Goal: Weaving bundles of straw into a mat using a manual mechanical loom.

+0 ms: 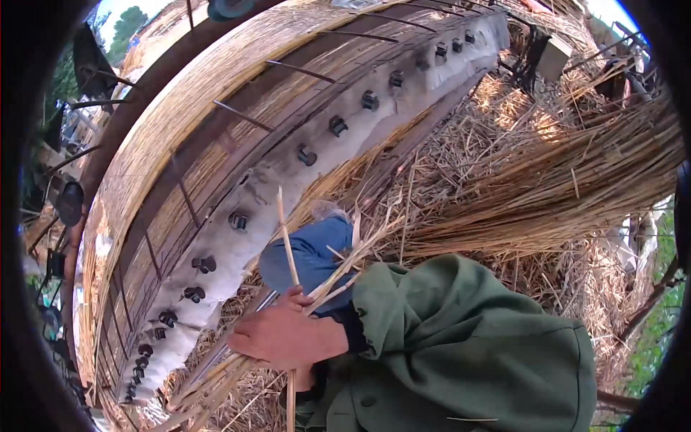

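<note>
My right hand (288, 337), reaching in from a green sleeve, is closed around a thin bunch of reed stalks (353, 252). The stalks slant from the upper right down to the lower left. One thicker stalk (286, 237) stands nearly upright and crosses the bunch at my fingers. Of my left hand (304, 376), only a bit near the wrist shows beneath the right one, so its fingers are hidden. Just beyond the hands is a blue trouser leg (306, 252). A pale strip (270, 183) with a row of black clip-like pieces (307, 154) runs along the frame beside it.
A long, curved reed mat (209, 79) lies across a dark metal frame (155, 209) with thin rods sticking out. At right rests a large bundle of reeds (547, 187). Loose straw (497, 115) covers the ground. Green plants (658, 324) show at the right edge.
</note>
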`<state>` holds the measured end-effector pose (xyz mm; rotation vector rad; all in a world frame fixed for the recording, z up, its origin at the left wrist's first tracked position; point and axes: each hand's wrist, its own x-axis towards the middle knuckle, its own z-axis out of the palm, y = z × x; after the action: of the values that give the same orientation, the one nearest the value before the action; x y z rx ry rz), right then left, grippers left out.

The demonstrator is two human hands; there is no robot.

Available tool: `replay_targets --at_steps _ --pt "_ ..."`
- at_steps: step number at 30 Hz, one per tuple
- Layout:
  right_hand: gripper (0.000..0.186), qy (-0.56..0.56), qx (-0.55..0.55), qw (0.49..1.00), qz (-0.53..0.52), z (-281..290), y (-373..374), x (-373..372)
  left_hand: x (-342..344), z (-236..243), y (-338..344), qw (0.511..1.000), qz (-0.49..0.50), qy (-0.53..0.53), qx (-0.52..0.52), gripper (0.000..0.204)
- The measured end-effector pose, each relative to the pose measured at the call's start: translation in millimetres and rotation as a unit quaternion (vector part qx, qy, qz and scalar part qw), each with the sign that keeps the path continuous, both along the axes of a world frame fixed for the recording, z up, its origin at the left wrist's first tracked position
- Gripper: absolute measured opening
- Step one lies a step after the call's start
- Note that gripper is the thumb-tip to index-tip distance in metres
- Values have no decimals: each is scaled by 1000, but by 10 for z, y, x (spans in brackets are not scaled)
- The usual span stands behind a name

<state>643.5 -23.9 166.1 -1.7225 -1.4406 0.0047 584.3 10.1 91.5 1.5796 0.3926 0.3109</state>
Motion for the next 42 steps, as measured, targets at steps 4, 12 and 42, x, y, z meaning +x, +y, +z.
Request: replay_targets --at_steps 4,12,42 --pt "54 49 95 993 -54 -140 -399 118 207 95 -216 999 -27 -38 -20 21" --pt "69 75 4 997 -14 -704 -1142 588 115 307 -142 995 -10 -86 -56 20" --pt "14 164 22 985 -49 -849 -794 491 -156 102 249 950 268 41 -154 23"
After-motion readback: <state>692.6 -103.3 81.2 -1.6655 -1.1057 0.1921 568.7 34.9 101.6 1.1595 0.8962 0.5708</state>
